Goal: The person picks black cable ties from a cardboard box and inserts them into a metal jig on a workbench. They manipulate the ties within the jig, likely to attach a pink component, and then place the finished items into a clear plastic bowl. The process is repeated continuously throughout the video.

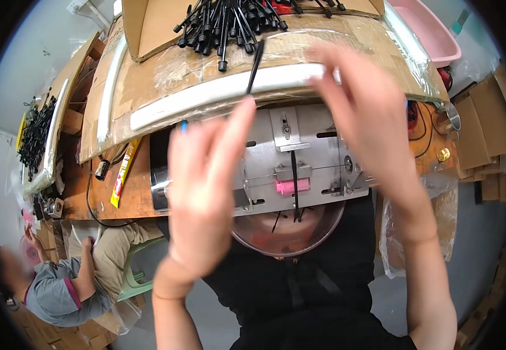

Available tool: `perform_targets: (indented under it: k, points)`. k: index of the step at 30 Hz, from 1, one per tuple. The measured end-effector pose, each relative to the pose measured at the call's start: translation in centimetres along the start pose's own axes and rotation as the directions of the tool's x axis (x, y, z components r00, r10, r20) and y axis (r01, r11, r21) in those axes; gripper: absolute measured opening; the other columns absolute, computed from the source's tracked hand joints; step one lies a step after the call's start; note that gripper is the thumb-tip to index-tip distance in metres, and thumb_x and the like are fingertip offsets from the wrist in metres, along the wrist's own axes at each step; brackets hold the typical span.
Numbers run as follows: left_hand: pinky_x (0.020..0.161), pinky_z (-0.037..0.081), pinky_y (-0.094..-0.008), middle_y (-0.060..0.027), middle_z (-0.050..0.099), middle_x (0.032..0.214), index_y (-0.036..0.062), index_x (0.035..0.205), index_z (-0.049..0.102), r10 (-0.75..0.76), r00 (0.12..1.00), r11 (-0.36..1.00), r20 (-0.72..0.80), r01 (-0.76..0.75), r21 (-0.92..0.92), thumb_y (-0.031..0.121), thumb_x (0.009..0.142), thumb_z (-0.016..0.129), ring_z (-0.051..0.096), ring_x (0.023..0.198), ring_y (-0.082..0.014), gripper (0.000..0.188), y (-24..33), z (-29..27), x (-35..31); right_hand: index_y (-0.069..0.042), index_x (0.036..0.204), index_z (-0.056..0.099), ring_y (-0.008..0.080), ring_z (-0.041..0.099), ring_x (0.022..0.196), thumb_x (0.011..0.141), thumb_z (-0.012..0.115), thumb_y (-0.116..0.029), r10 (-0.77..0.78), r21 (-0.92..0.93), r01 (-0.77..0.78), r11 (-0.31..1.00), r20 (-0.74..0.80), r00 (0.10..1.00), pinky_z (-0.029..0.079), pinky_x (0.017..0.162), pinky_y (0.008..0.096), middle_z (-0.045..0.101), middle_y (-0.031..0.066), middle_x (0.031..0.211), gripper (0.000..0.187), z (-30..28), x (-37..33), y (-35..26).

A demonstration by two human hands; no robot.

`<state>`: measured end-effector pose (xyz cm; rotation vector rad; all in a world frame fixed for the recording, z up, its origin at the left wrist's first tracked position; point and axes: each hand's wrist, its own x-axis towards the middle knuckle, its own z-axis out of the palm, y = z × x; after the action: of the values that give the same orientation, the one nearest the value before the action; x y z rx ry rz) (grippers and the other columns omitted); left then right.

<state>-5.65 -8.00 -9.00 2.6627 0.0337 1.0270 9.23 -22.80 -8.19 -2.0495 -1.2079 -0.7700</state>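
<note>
My left hand [206, 175] is closed, pinching a thin black plastic rod [256, 67] between thumb and forefinger. The rod points up toward a pile of black rods with wider capped ends [224, 29] on the cardboard. Over the right of the metal fixture [317, 154], my right hand [364, 99] is blurred, its thumb and fingers apart with nothing visible between them. Another black rod [294, 175] lies down the middle of the fixture, across a pink cylindrical piece [288, 186]. Below the fixture's near edge is a translucent bowl [323, 233] holding a few dark thin pieces.
A white padded strip [218, 93] edges the cardboard. On the wooden table [139, 192] lie a yellow packet [124, 175] and a black cable. Another person [66, 286] sits at the left near more black rods [37, 134]. A pink tub [428, 29] stands far right.
</note>
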Motion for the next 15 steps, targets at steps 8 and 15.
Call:
perform_targets:
  k: [8,15]
  points:
    - [0.074,0.046,-0.0309,-0.0095,0.05,0.094,-0.0087,0.136,0.048,-0.055,0.944,0.998,0.325,0.053,0.014,-0.003,0.073,0.061,0.052,0.082,-0.0206,0.064,6.0,4.6,-9.4,0.0,0.099,0.059,0.0252,0.062,0.077,0.084,0.064,-0.012,0.17,0.021,-0.2,0.98,0.444,0.88,0.049,0.07,0.0367,0.064,0.015,0.081,0.019,2.3,10.5,6.2]
    - [0.075,0.047,-0.0289,-0.0077,0.047,0.092,-0.0087,0.138,0.046,-0.014,0.943,1.0,0.334,0.004,0.029,-0.006,0.071,0.06,0.05,0.081,-0.0192,0.068,6.1,5.6,-8.7,-0.001,0.107,0.064,0.0097,0.058,0.073,0.09,0.066,-0.012,0.368,0.485,-0.52,0.703,0.377,0.85,0.044,0.064,0.0234,0.067,0.0065,0.086,0.021,-5.8,2.8,6.9]
